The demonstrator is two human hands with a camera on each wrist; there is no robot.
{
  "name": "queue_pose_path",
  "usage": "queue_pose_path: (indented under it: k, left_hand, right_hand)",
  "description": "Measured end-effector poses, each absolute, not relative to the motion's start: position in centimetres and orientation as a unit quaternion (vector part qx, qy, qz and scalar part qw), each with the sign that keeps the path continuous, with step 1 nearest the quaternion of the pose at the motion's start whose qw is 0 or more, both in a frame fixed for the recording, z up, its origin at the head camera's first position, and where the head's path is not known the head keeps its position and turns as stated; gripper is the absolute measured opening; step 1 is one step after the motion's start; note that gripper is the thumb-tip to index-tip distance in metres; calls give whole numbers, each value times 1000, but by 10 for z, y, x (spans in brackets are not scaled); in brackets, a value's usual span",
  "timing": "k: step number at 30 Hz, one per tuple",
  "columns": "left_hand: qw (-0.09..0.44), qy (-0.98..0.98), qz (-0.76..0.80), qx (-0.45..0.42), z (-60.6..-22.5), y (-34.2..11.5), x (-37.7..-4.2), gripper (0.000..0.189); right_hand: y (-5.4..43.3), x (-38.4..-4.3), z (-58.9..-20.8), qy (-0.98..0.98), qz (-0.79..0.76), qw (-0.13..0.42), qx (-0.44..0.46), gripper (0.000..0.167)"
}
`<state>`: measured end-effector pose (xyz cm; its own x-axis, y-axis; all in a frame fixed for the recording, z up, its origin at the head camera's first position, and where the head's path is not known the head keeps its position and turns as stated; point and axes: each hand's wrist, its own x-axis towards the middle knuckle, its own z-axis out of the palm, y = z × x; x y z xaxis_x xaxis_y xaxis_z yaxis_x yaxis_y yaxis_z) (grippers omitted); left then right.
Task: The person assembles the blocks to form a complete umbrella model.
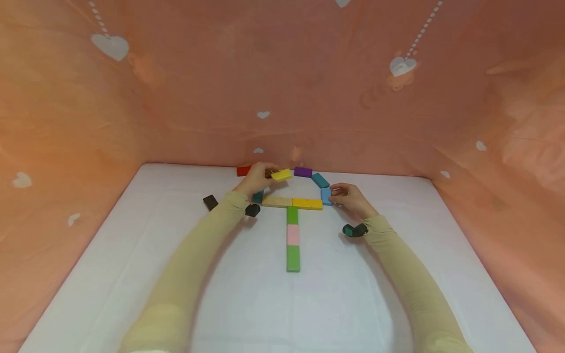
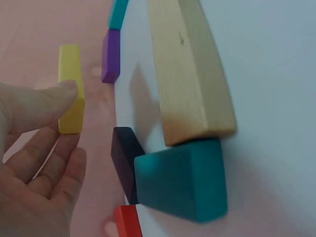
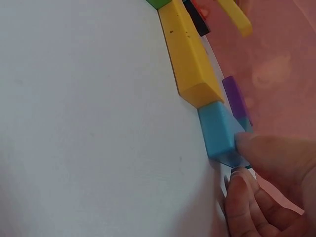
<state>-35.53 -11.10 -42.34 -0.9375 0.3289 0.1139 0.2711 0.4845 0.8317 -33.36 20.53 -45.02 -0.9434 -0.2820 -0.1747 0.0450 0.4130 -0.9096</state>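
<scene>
Green-and-pink wooden stem (image 1: 293,235) laid; multicoloured wooden arch (image 1: 320,180) gapped near the far edge of the white table (image 1: 353,294).
Left hand (image 1: 257,177) lightly pinches a yellow rectangular block (image 1: 281,175) by that gap; right hand (image 1: 350,197) pinches the light-blue rectangular block (image 1: 326,196).

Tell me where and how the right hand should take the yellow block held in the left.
Grip the yellow block by its bare right end, coming from the right. The left hand pinches it nearer the other end, and the bare end juts toward the right hand's side. The block is long and held raised, so a pinch across its width should likely work.
</scene>
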Motion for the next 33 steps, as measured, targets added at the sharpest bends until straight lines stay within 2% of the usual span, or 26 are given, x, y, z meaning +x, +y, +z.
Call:
queue_pose_path:
  k: [15,33]
  left_hand:
    - [-21,875,459,151,-431,-106,-369,34]
    - [-23,892,432,132,-426,-97,-384,38]
  right_hand:
    - [206,-330,-449,831,-532,151,-63,41]
    - [207,-329,-453,830,-534,142,-69,42]
